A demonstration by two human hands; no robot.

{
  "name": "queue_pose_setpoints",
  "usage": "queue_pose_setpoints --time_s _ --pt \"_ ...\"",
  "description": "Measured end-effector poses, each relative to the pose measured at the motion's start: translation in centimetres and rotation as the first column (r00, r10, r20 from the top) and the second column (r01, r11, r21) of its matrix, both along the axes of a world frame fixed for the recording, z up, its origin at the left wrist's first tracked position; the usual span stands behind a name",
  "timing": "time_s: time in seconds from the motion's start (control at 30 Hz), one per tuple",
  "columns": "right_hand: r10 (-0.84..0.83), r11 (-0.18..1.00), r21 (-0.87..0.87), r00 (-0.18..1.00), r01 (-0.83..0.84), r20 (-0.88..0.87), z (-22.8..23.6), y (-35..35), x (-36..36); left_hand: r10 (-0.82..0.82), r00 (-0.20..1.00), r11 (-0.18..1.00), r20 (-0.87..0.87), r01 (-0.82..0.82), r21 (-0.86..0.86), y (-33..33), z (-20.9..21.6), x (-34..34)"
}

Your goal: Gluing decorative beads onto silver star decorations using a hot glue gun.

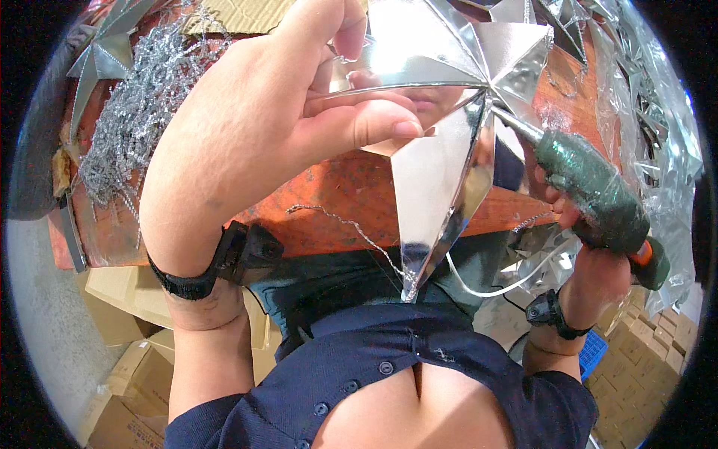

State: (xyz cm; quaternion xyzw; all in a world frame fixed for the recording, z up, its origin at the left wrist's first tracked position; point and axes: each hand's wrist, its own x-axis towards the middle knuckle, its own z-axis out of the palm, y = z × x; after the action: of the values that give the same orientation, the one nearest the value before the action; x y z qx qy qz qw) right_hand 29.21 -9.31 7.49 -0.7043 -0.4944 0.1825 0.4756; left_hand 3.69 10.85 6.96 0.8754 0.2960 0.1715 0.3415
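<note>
One held silver star point(430, 168), one glue gun point(594, 187)
Left hand point(277, 120) pinches star, right hand point(594, 277) grips gun; reddish desk point(329, 191), cardboard boxes point(142, 374) below.

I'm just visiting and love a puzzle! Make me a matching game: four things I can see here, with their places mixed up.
1. Large silver star
2. Green gun-shaped tool
3. Silvery tinsel
4. White cord

A. Heaped toward the left side of the wooden table
B. Curving below the table's near edge
C. Gripped by the right hand
D. Touched by the left hand

Pairs: 1-D, 2-C, 3-A, 4-B
</note>
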Motion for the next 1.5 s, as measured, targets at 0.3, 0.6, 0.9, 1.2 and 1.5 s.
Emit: queue_pose_setpoints --time_s 0.3,0.6,0.9,1.2,1.5 --pt "0.031 0.997 0.076 0.974 -0.014 -0.224 -0.8 0.8 0.3 0.024 0.993 0.996 -0.113 -0.013 0.093 -0.2 0.6 -0.7" --pt "-0.396 0.898 -0.136 0.903 0.419 0.164 -0.5 -1.3 7.8 -0.06 0.997 0.981 0.047 0.05 0.187 -3.9 1.6 -4.6" --pt "-0.022 0.948 -0.277 0.904 0.154 0.426 -3.3 -1.7 8.7 -0.208 0.978 0.951 -0.027 0.209 0.229 -6.4 -1.8 -5.3" --pt "0.527 0.817 -0.325 0.845 -0.476 0.088 6.0 0.9 -5.7 -0.274 0.919 0.954 0.285 0.221 0.205 -6.8 3.0 -3.2" --pt "0.51 0.695 -0.229 0.692 -0.681 -0.511 4.9 2.5 -8.0 -0.211 0.881 0.906 0.424 0.012 0.423 -5.2 0.8 -1.1"
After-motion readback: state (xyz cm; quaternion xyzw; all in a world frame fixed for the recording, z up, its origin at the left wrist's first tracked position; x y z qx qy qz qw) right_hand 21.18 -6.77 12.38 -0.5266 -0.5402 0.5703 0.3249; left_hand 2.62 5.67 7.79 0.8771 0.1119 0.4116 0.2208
